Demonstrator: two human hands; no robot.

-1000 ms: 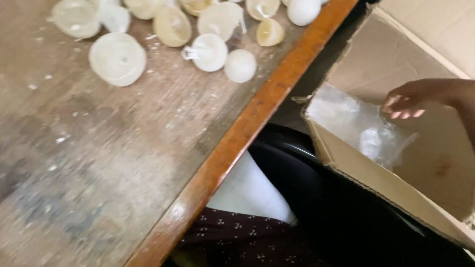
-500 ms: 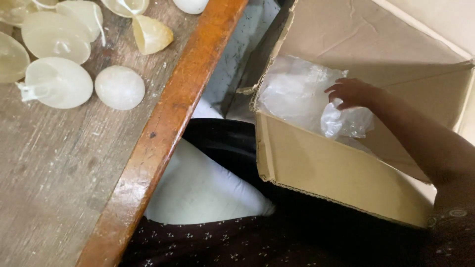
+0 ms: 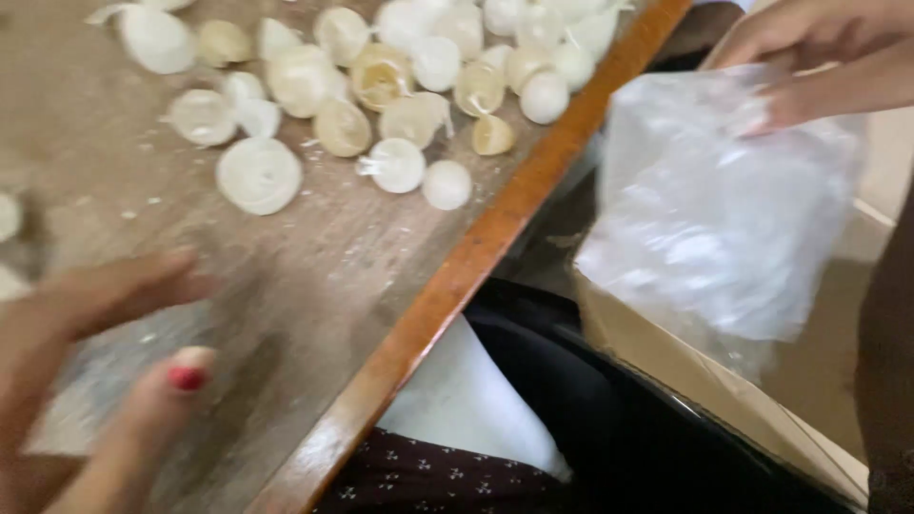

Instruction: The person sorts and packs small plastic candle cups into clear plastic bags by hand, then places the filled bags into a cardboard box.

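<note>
Clear, crinkled plastic bag (image 3: 724, 209) hung from your right hand (image 3: 809, 57), pinched at its top. Beneath it, an open brown cardboard box (image 3: 685, 371) stood beside the counter (image 3: 457, 276) edge.

Worn wooden tabletop (image 3: 314, 257), grey-brown, scuffed, dusted with pale flecks. Its orange-brown edge strip (image 3: 457, 276) runs diagonally from lower middle to top right, between the two hands. A cluster of whitish and cream dome-shaped shells (image 3: 400, 76) lies directly on it, well ahead of the left hand (image 3: 86, 381); some look yellowed. A flatter white disc (image 3: 259, 175) sits nearest that hand. The left hand rests low over the near part, blurred.
</note>
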